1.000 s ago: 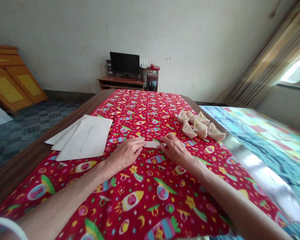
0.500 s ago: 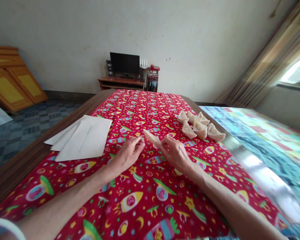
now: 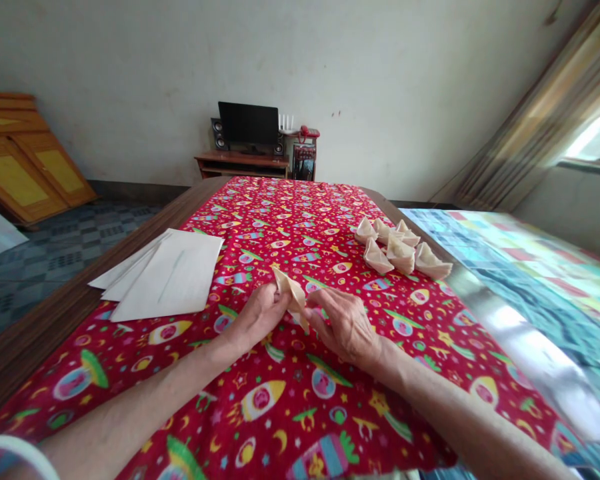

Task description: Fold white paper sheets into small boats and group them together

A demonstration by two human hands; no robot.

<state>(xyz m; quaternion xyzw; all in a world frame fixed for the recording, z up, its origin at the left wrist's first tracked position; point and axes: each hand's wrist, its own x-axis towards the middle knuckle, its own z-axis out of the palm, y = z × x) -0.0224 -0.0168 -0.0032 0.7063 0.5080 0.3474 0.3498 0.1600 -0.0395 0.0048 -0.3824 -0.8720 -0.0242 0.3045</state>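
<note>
Between both hands is a folded piece of cream paper [image 3: 291, 291], boat-shaped with a pointed end standing up. My left hand [image 3: 263, 308] pinches its left side, fingers closed and partly hidden behind the paper. On its right edge, the thumb and fingers of my right hand [image 3: 344, 323] are closed. At the right stands a group of several folded paper boats [image 3: 401, 255] of the same cream colour. Flat sheets of paper [image 3: 173, 277] lie overlapping at the left, the top one bearing a faint greenish streak.
A red cloth printed with rockets [image 3: 260, 403] covers the dark wooden table [image 3: 45, 353]. Beyond its far end are a monitor [image 3: 249, 123] on a desk and a red telephone [image 3: 304, 133]. A patterned bed [image 3: 540, 287] is close on the right, a wooden cabinet [image 3: 27, 160] far left.
My left hand has come in to the right and taken hold of the folded paper. The paper has moved slightly nearer and tipped more upright; my right hand has lowered a little with it.
</note>
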